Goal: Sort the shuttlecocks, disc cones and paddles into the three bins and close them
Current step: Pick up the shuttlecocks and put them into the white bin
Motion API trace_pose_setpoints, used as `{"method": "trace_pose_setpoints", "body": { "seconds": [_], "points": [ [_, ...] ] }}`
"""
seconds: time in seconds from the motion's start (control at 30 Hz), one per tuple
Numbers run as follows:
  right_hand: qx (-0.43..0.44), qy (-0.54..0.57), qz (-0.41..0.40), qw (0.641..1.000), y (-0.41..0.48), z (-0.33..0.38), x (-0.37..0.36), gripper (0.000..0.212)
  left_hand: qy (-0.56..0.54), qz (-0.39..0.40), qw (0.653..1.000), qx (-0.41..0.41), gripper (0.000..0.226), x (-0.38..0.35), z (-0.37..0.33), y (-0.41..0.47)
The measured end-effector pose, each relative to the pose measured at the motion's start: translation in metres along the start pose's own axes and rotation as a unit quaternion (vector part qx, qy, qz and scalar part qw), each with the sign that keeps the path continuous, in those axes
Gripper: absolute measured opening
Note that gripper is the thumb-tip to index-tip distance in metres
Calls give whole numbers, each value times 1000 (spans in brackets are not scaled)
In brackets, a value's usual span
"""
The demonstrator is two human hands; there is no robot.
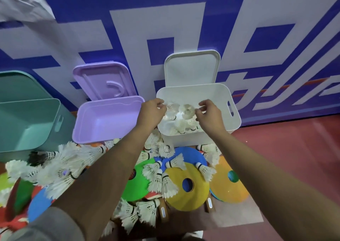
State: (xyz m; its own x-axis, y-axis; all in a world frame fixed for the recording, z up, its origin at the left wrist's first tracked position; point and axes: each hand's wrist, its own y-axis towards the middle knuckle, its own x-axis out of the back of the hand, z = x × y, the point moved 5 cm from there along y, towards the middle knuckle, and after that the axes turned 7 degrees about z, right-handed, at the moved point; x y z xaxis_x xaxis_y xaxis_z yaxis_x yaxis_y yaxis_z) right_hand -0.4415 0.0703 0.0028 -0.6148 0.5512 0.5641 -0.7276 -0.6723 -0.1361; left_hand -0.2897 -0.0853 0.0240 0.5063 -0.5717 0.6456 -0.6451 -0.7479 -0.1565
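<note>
We hold both hands over the white bin [184,139], the left hand [152,110] at its near-left rim and the right hand [207,111] towards its right side. The fingers [161,106] of both are curled. Two blurred shuttlecocks [186,110] show between them, and we cannot tell whether either is gripped. More of them, white and feathered, lie inside.

Three bins stand against the wall [184,19] with lids [191,69] up: teal bin [27,126], purple bin [92,137] and white. Before them lies a crowded pile of shuttlecocks beyond counting, at least six disc cones [184,198] and two paddle handles [163,212]. Bare red floor [285,148] shows to the right.
</note>
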Motion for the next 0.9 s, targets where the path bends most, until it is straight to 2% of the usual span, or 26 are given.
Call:
{"method": "trace_pose_setpoints", "body": {
  "seconds": [0.07, 0.3, 0.47, 0.67, 0.73, 0.83, 0.9],
  "points": [
    [0, -3, 28, 1000, -5, -7, -5, 27, 14, 10, 1000, -5, 33, -4, 4, -4],
    [17, -53, 90, 994, -84, -64, -11, 15, 11, 81, 996, -48, 12, -29, 44, -77],
    [-24, -106, 164, 980, -123, -109, -51, 28, 96, 108, 989, -40, 19, -65, 103, -106],
    [-55, -146, 247, 956, -113, -101, -101, 50, 235, 106, 965, -47, 34, -83, 114, -94],
    [-74, -173, 261, 947, -105, -102, -114, 46, 249, 96, 963, -47, 32, -86, 115, -90],
    [-62, -192, 255, 946, -96, -108, -127, 15, 237, 85, 967, -39, 28, -90, 120, -83],
    [-48, -195, 245, 948, -95, -111, -130, 25, 237, 78, 967, -47, 23, -91, 121, -81]
  ]
}}
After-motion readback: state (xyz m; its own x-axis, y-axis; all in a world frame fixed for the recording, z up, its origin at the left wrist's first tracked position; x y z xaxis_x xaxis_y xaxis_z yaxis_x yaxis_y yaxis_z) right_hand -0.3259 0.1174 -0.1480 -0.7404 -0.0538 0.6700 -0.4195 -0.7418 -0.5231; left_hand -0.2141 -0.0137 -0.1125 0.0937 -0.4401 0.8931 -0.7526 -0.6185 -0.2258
